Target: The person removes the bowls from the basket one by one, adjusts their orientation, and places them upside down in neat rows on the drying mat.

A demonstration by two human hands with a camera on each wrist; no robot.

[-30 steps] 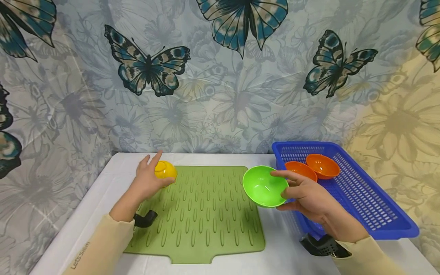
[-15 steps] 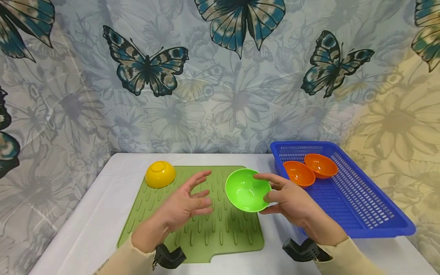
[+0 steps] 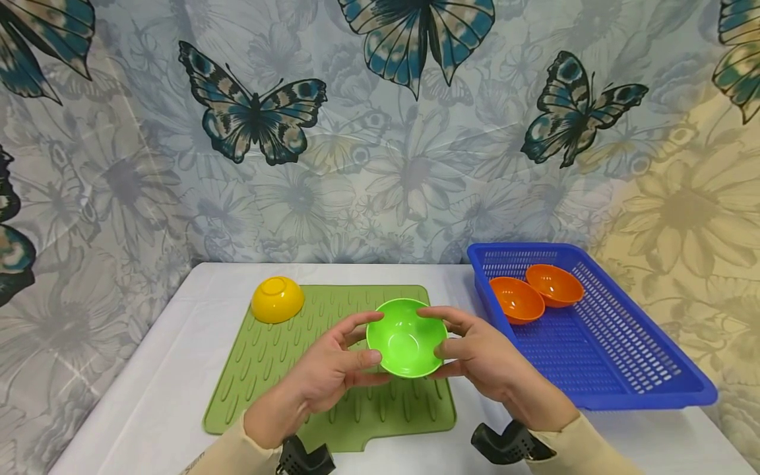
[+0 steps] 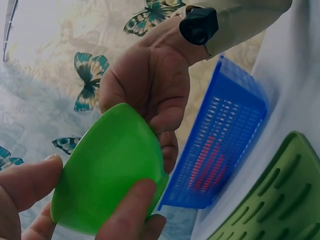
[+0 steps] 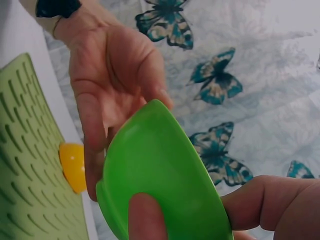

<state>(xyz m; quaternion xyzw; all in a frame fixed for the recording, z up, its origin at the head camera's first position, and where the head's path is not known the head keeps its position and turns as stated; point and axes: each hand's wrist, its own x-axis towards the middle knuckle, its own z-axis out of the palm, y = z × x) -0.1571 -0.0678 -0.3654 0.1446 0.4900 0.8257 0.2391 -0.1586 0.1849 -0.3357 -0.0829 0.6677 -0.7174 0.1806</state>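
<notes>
A bright green bowl (image 3: pixel 406 340) is held up between both hands above the front half of the green drying mat (image 3: pixel 249 376), its hollow side facing the head camera. My left hand (image 3: pixel 332 366) grips its left rim, with the thumb near the inside edge and fingers behind. On the opposite rim my right hand (image 3: pixel 481 349) grips it the same way. Both wrist views show the bowl's outside (image 4: pixel 110 170) with fingertips pressed on it. Upside down at the mat's far left corner sits a yellow bowl (image 3: pixel 277 300), apart from both hands.
To the right stands a blue plastic basket (image 3: pixel 617 356) with slotted walls. Two orange bowls, a nearer one (image 3: pixel 516 301) and a farther one (image 3: pixel 555 286), lie hollow side up at its back left. White cloth (image 3: pixel 142 349) covers the table; a butterfly-print curtain (image 3: pixel 380 198) hangs behind.
My left hand has left the yellow bowl, moved right and taken hold of the green bowl. My right hand has carried the green bowl leftward from beside the basket to over the mat.
</notes>
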